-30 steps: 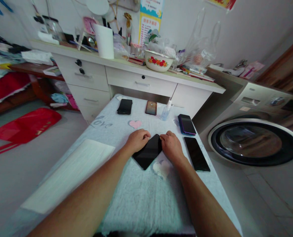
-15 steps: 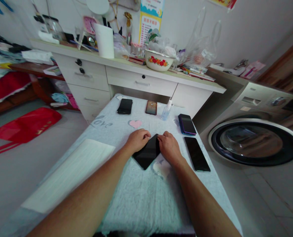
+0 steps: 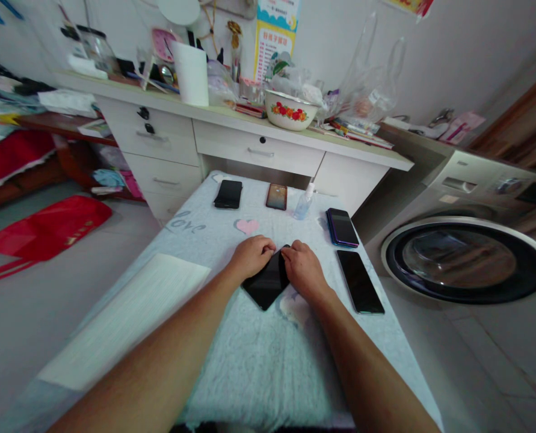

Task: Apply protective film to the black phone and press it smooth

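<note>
A black phone (image 3: 266, 281) lies at an angle on the cloth-covered table (image 3: 249, 361), screen up. At its upper left edge is my left hand (image 3: 253, 255), fingers curled and pinched together. My right hand (image 3: 302, 264) is closed too, its fingertips over the phone's upper right end. Whatever the fingertips of either hand pinch is too small to make out. To the right lies another black phone (image 3: 360, 282), with a stack of phones (image 3: 342, 227) beyond it. A clear spray bottle (image 3: 304, 203) stands behind my hands, beside a brown phone (image 3: 277, 196).
More dark phones (image 3: 228, 194) lie at the table's far left. A pale sheet (image 3: 130, 319) is left of my left forearm. Behind the table stands a white desk (image 3: 258, 147) with a flowered bowl (image 3: 291, 111); a washing machine (image 3: 466, 228) is at right.
My right hand has shifted slightly left over the phone's upper end. My left hand and the phone have barely moved.
</note>
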### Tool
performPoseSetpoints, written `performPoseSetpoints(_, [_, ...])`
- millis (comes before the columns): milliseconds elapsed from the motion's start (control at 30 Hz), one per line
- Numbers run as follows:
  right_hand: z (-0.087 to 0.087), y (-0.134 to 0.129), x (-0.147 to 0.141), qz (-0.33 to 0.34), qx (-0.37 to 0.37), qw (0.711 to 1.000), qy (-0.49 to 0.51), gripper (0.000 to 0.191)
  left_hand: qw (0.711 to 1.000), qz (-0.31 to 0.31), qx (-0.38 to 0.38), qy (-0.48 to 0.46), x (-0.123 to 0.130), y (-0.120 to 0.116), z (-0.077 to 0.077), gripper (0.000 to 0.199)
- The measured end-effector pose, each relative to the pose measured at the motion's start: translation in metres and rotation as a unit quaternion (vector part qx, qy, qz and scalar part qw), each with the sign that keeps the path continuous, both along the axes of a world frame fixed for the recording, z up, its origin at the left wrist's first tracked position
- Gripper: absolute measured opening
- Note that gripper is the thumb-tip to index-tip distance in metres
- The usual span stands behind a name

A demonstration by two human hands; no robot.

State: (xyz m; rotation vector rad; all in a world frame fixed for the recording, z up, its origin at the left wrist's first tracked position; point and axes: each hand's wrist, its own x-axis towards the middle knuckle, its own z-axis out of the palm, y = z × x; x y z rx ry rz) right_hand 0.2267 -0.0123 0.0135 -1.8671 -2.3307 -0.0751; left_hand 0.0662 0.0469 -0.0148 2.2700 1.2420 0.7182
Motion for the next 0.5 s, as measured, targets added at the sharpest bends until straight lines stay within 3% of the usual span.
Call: performPoseSetpoints(500, [0.0004, -0.0007, -0.0068, 0.033, -0.018, 0.999, 0.038, 0.029, 1.000, 0.002, -0.001, 0.012, 0.0000, -0.0006, 0.0011, 0.019])
